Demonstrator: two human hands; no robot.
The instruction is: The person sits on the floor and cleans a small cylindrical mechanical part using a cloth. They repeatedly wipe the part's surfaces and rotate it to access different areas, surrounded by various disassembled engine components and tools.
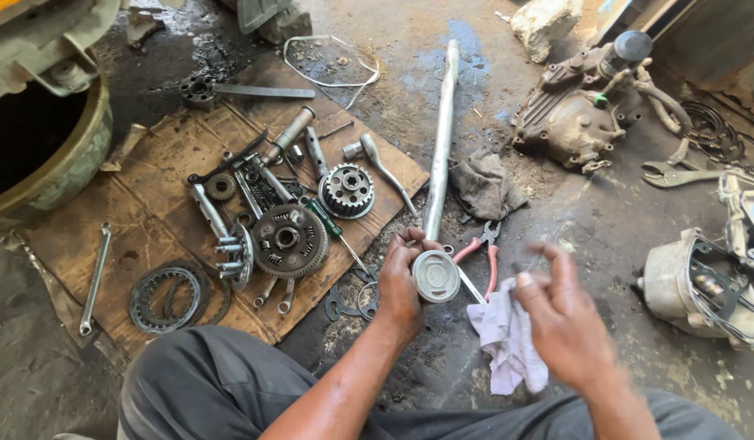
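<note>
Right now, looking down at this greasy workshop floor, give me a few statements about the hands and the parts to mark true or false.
1. The left hand holds a round grey metal piston. True.
2. The right hand holds a pale crumpled rag. True.
3. The red-handled pliers lie on the brown cardboard sheet. False: they lie on the bare floor beside the piston, off the cardboard.
4. The large toothed clutch gear rests on the cardboard. True.
5. The long silver metal tube stands upright against a wall. False: it lies flat on the floor.
6. The dark grey cloth is draped over the left hand. False: it lies on the floor beside the tube.
</note>
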